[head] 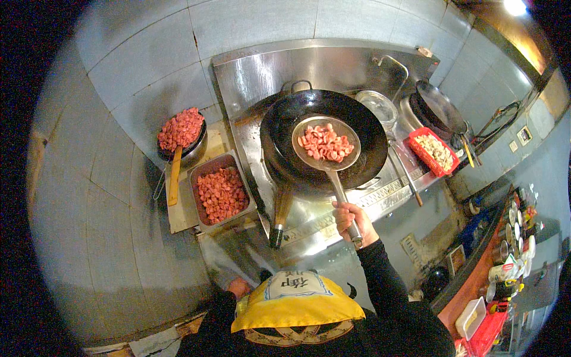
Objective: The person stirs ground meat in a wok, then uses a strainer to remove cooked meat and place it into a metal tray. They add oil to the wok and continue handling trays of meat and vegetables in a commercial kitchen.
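Note:
My right hand (pixel 352 223) is closed around the handle of a wide metal skimmer (pixel 303 156). In its round bowl lies a heap of pinkish-red sliced meat pieces (pixel 328 143), perhaps sausage. The skimmer is over a large black wok (pixel 279 129) on the steel stove. Down by my left side, my left hand (pixel 239 288) shows only in part beside the yellow apron (pixel 303 308); its fingers are hidden. To the left, a deep steel pan (pixel 252 207) contains more red slices. Behind that, a dark bowl (pixel 203 143) is piled with similar meat.
A wooden-handled strainer (pixel 175 183) rests by the bowl. Near the pan a bamboo wok brush (pixel 281 209) leans on the stove. Right of the wok are a round metal container (pixel 379 109), a ladle (pixel 408 176), a red basket (pixel 426 158) of pale pieces, and stacked pans (pixel 441 107).

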`<state>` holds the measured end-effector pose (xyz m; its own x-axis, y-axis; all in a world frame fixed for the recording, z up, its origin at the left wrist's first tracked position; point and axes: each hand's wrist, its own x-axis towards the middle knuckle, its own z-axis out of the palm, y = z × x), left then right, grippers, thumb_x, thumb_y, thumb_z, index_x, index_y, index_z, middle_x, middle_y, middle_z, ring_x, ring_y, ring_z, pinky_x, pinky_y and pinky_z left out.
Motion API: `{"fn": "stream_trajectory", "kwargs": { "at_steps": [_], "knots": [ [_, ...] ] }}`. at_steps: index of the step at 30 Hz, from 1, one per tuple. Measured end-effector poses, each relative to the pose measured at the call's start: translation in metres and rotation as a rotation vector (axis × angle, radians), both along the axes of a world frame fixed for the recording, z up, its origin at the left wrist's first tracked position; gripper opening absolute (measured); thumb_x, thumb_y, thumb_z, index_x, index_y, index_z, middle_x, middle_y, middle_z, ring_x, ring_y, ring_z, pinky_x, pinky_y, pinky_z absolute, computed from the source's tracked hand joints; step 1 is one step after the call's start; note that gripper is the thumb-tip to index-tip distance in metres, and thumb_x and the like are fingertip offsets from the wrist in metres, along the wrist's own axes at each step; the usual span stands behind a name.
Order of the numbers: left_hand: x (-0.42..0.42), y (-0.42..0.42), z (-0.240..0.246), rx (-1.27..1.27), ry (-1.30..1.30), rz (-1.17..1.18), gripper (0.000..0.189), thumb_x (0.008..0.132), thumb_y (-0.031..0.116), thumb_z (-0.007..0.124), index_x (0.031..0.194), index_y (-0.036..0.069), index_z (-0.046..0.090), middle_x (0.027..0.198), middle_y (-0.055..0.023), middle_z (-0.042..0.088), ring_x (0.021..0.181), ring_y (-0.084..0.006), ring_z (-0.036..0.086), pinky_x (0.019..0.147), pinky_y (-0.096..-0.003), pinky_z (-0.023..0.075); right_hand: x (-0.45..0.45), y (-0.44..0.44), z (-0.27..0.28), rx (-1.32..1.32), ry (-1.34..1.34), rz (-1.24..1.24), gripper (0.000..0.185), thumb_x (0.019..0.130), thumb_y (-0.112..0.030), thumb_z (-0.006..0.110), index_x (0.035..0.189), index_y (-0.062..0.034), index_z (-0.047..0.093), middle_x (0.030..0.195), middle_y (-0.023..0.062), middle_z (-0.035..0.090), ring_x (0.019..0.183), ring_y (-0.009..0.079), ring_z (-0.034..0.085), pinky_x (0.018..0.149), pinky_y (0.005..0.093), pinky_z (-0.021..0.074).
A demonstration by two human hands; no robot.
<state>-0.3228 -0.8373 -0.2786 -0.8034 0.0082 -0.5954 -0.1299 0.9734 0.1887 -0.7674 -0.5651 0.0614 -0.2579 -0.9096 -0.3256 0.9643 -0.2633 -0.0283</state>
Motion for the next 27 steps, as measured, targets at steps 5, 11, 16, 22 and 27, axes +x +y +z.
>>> {"fn": "stream_trajectory", "kwargs": {
  "at_steps": [5, 11, 16, 22, 27],
  "knots": [
    [0.034, -0.018, -0.026, 0.022, -0.004, 0.062, 0.028, 0.079, 0.034, 0.063, 0.094, 0.011, 0.069, 0.091, -0.0150, 0.066, 0.086, -0.0343, 0.061, 0.075, -0.0515, 0.0491, 0.010, 0.010, 0.057, 0.015, 0.186, -0.019, 0.024, 0.098, -0.016, 0.048, 0.118, -0.0037, 0.052, 0.067, -0.0054, 0.040, 0.046, 0.0018, 0.039, 0.039, 0.0198, 0.0370],
    [0.048, -0.026, -0.043, 0.027, 0.005, 0.111, 0.030, 0.079, 0.035, 0.063, 0.094, 0.009, 0.068, 0.091, -0.0164, 0.067, 0.082, -0.0351, 0.061, 0.075, -0.0531, 0.0481, 0.018, 0.000, 0.067, 0.064, 0.465, -0.087, 0.030, 0.099, -0.020, 0.050, 0.128, -0.0112, 0.052, 0.069, -0.0054, 0.037, 0.046, 0.0038, 0.034, 0.041, 0.0209, 0.0339],
    [0.027, -0.011, -0.040, 0.026, 0.372, 0.229, 0.034, 0.084, 0.037, 0.059, 0.086, 0.004, 0.068, 0.082, -0.0176, 0.065, 0.078, -0.0367, 0.061, 0.073, -0.0516, 0.0495, 0.005, 0.006, 0.008, 0.009, 0.132, -0.006, 0.025, 0.099, -0.016, 0.046, 0.121, -0.0041, 0.051, 0.069, -0.0047, 0.041, 0.046, 0.0027, 0.039, 0.040, 0.0202, 0.0378],
    [-0.008, -0.004, 0.018, 0.130, 0.054, 0.141, 0.040, 0.089, 0.039, 0.053, 0.080, 0.002, 0.068, 0.090, -0.0187, 0.065, 0.093, -0.0378, 0.059, 0.081, -0.0475, 0.0490, 0.018, 0.006, -0.002, 0.092, 0.080, 0.046, 0.019, 0.098, -0.013, 0.048, 0.115, -0.0048, 0.048, 0.064, -0.0059, 0.040, 0.046, 0.0039, 0.039, 0.039, 0.0198, 0.0361],
    [0.066, -0.019, -0.059, 0.052, 0.145, 0.154, 0.039, 0.088, 0.040, 0.056, 0.080, 0.004, 0.069, 0.086, -0.0171, 0.065, 0.088, -0.0353, 0.061, 0.078, -0.0455, 0.0503, 0.051, -0.005, 0.067, 0.322, 0.536, 0.100, 0.027, 0.092, -0.007, 0.049, 0.118, -0.0031, 0.045, 0.065, -0.0045, 0.040, 0.047, 0.0047, 0.038, 0.039, 0.0206, 0.0351]
  ]
}}
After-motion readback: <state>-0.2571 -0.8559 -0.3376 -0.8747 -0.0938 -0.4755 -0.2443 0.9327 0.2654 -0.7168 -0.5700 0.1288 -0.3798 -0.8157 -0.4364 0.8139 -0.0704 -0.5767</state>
